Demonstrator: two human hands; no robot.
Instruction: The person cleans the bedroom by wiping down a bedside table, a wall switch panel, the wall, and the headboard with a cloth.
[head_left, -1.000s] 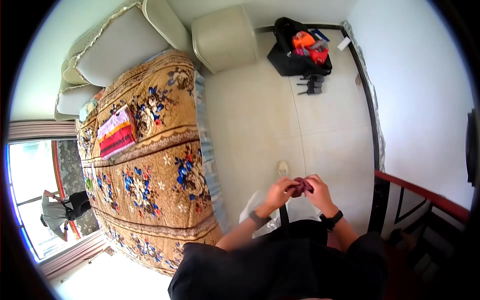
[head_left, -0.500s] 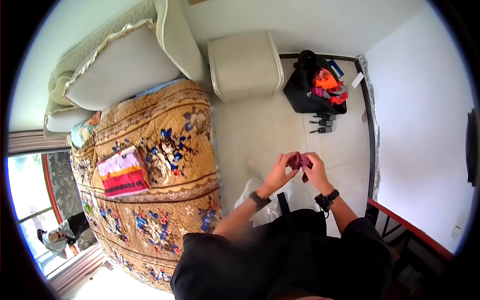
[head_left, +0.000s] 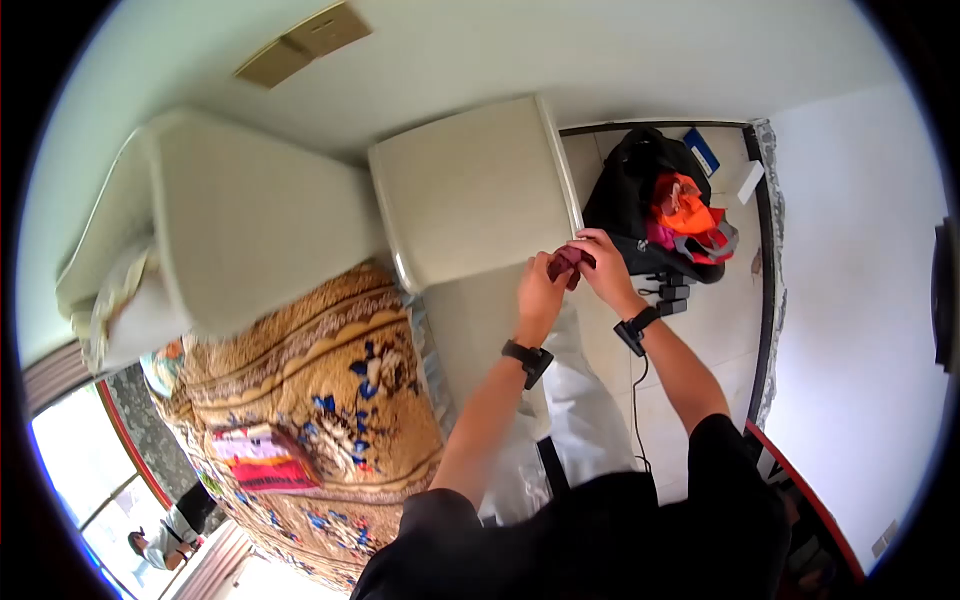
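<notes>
A small bunched maroon cloth (head_left: 568,262) is held between both hands, over the near edge of a cream bedside cabinet (head_left: 475,190). My left hand (head_left: 539,295) grips its left side, with fingers closed on it. On the cloth's right side, the fingers of my right hand (head_left: 604,268) are pinched. Both wrists carry black bands, and a cable hangs from the right one. To the right of the hands lies a black bag (head_left: 625,185) with orange, red and grey items (head_left: 685,210) in its opening.
Black adapters (head_left: 672,293) lie on the floor below the bag. A blue item (head_left: 701,152) and a white one (head_left: 749,182) are by the wall. Left, a flowered bed (head_left: 350,400) bears a pink-and-red package (head_left: 262,458). Another person (head_left: 165,545) is at the window.
The view has moved toward the cabinet and bag. My hands, still holding the maroon cloth, have gone forward and up to the cabinet's edge.
</notes>
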